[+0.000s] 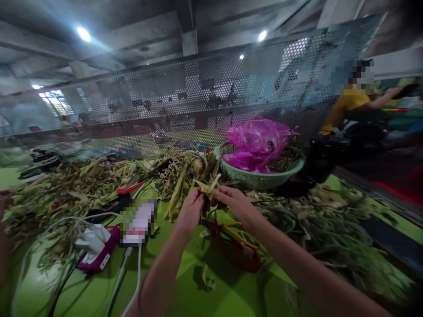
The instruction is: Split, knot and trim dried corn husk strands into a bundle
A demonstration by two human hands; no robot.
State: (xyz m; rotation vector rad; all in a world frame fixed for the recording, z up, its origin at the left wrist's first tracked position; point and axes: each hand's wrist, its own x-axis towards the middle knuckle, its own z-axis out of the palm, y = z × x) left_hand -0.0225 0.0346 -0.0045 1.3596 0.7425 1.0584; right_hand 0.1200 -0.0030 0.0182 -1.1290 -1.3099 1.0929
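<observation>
My left hand (193,204) and my right hand (231,202) meet over the green table (185,273), fingers pinched around a pale dry husk strip (209,187). The strip's ends stick up between the fingertips, and its lower part is hidden. Just below the hands lie a red loop (254,263) and a yellow loop (238,235) that look like tool handles, partly covered by my right hand. A longer yellowish husk (178,191) rests to the left of my left hand. Curled scraps (208,279) lie on the tabletop nearer to me.
Heaped dry husks (82,185) spread left, with a red-handled cutter (131,187) on them. A green basket (261,179) holds a pink plastic bag (257,141). A phone (140,222) and a purple block (101,255) trail cables. Behind stands a perforated screen (185,97); a person (350,103) sits right.
</observation>
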